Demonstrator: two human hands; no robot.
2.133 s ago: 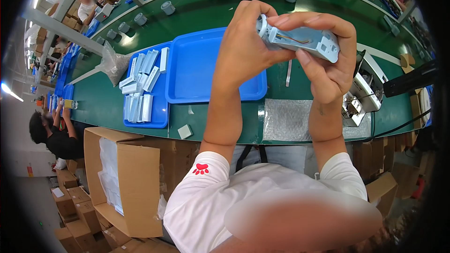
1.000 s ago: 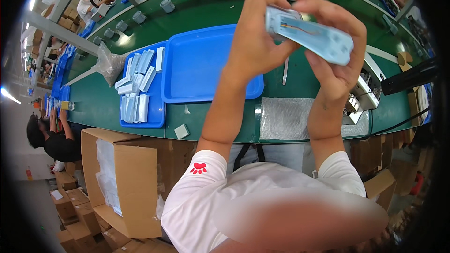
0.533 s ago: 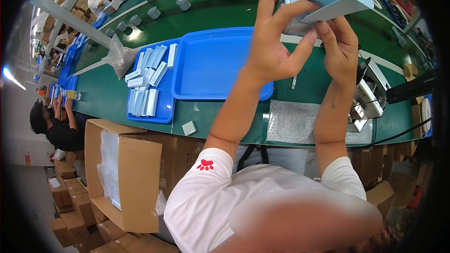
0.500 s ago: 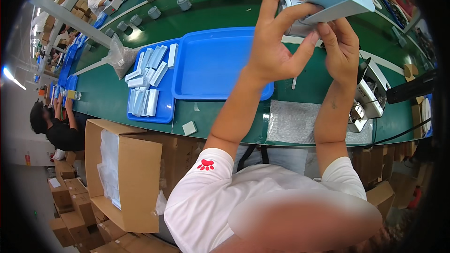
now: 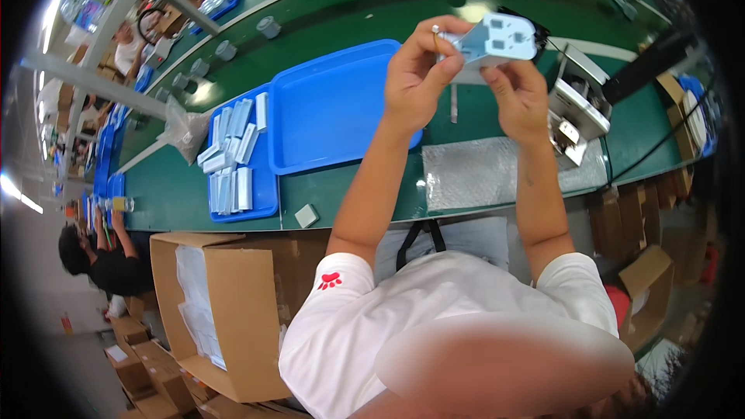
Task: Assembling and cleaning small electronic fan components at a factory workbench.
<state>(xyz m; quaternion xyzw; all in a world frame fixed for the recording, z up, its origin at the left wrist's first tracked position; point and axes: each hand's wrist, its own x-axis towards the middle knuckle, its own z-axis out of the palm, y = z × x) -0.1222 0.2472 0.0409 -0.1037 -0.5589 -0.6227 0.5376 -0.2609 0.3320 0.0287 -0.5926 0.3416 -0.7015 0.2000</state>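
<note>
Both my hands are raised over the far side of the bench, gripping a light-blue plastic housing (image 5: 508, 33). Its flat end, with rounded corners and several square cutouts, faces up. My left hand (image 5: 419, 81) pinches the housing's left part between thumb and fingers. Beside those fingers shows a small shiny piece (image 5: 437, 29), too small to name. My right hand (image 5: 518, 101) supports the housing from below, its thumb against the lower edge. Part of the housing is hidden behind the fingers.
An oblong blue tray (image 5: 334, 157) stands left of my arms. Another blue tray (image 5: 268, 186) holds several pale blue-white pieces. A metal device (image 5: 578, 101) stands right, beside bubble wrap (image 5: 469, 178). A cardboard box (image 5: 244, 310) is below. Grey cylindrical parts (image 5: 269, 27) sit on the green belt.
My hands have come lower and nearer with the housing, which now shows more of its cutout end. The left fingers have closed in on it. The whole view has shifted slightly.
</note>
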